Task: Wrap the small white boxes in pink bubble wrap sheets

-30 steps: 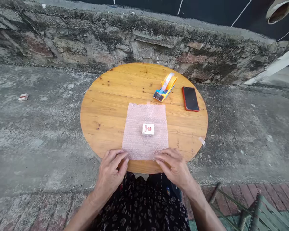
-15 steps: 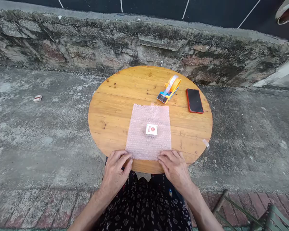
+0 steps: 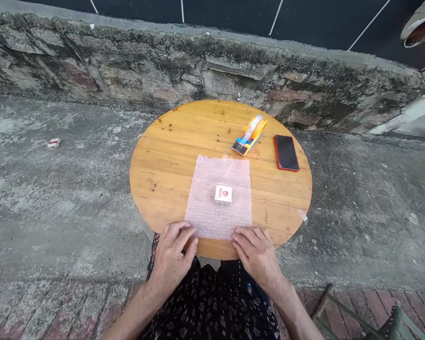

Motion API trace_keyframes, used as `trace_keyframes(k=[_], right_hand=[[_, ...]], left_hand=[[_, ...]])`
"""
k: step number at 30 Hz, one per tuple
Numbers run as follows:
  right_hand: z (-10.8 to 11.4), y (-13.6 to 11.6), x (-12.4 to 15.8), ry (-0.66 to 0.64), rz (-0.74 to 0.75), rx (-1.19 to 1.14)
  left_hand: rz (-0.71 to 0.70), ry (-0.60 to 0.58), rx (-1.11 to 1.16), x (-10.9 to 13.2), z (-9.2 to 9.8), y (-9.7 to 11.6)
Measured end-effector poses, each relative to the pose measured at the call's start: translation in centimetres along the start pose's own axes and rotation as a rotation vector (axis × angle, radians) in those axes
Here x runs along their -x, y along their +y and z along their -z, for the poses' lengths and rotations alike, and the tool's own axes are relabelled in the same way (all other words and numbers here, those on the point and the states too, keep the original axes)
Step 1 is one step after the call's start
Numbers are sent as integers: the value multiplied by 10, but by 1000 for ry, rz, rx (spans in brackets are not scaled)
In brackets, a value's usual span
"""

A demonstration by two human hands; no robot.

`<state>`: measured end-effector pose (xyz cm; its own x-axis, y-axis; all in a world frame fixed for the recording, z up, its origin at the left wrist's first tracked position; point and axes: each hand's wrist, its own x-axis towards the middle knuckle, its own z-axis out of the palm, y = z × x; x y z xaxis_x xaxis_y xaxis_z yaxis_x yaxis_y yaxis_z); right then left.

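Concrete ground (image 3: 56, 198), rough, grey. Round pale wooden counter (image 3: 156, 165) stands on it. Pinkish bubble-wrap sheet (image 3: 205, 212) lies flat, near middle. Left hand (image 3: 172, 257) and right hand (image 3: 257, 252) rest at the sheet's near corners, fingers loosely spread, tips on its edge, nothing gripped. Red-cased phone (image 3: 286, 152) and yellow-blue tape dispenser (image 3: 250, 135) lie far right. Small white box with red mark (image 3: 223, 194) sits centred on the sheet.

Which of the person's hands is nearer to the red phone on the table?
The right. The right hand rests at the near right corner of the bubble wrap, on the same side as the phone; the left hand rests at the near left corner, farther away.
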<state>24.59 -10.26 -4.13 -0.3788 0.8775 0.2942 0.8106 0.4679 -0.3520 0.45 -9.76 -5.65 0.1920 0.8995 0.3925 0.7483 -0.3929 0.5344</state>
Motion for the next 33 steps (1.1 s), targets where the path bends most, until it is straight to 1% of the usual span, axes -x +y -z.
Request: trace_keyframes(k=[4, 8, 12, 14, 17, 20, 23, 26, 29, 33], right_hand=[[2, 1, 0, -6, 41, 24], [-1, 2, -1, -14, 72, 52], [-7, 3, -1, 22, 75, 73], [-9, 2, -3, 18, 74, 91], [-9, 2, -6, -4, 69, 116], [-7, 3, -10, -7, 32, 66], [-2, 5, -13, 13, -18, -43], [6, 8, -19, 8, -42, -99], [17, 10, -32, -10, -33, -114], [35, 14, -51, 39, -3, -129]], left_hand=[[-15, -2, -3, 0, -1, 0], [-24, 6, -8, 0, -1, 2], [-35, 22, -7, -3, -2, 8], [-49, 15, -2, -6, -3, 13], [-95, -38, -11, -11, -7, 20], [-132, -110, -52, -15, -10, 24], [-145, -146, -83, -21, -11, 25], [-168, -156, -116, -29, -8, 24], [-210, -136, -154, -43, -4, 21], [-244, -84, -124, -65, 3, 17]])
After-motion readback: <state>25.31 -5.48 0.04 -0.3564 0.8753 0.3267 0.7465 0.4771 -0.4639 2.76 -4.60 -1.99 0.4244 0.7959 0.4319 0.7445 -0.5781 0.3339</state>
